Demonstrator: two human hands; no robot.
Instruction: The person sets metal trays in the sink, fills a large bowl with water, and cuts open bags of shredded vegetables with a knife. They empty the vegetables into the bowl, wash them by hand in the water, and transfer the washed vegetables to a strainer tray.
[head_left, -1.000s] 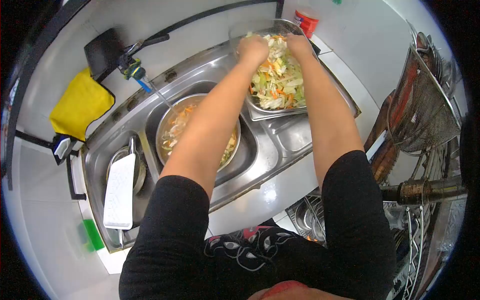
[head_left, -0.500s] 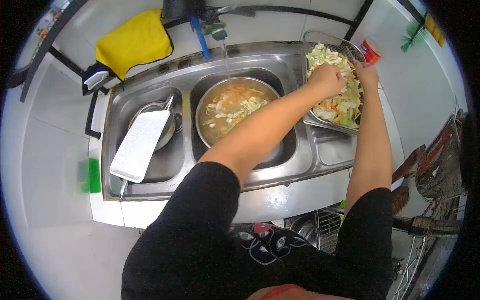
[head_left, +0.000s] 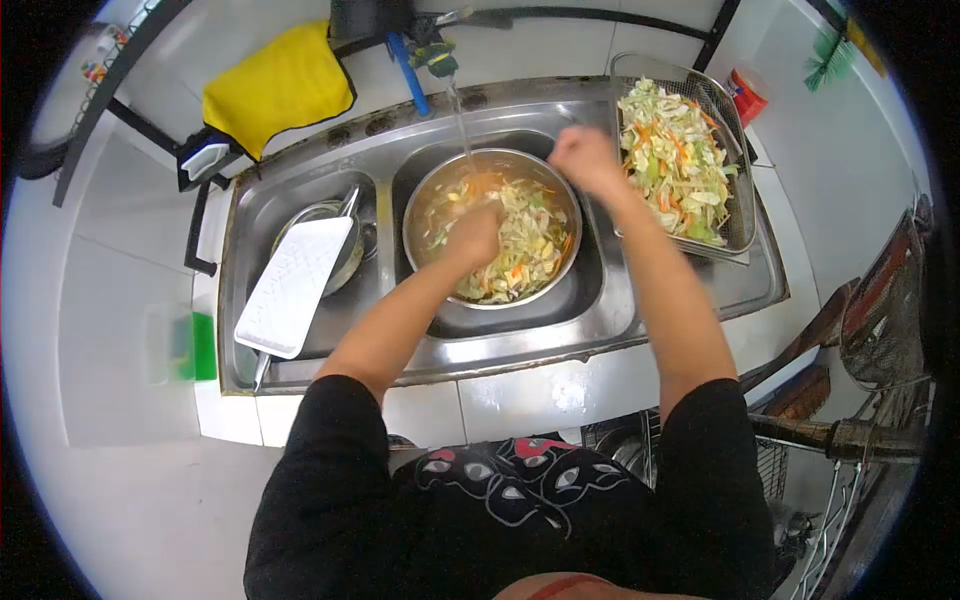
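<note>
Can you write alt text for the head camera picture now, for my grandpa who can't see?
A person's left hand is in a metal bowl of shredded cabbage and carrot, standing in a sink under running water. The blurred right hand is near the bowl's upper-right rim; more cut vegetables lie in a wire-mesh basket on the right.

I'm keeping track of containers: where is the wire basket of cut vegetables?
In the head view, the wire basket is at upper right, at the right end of the sink, between the metal bowl and the red container.
</note>
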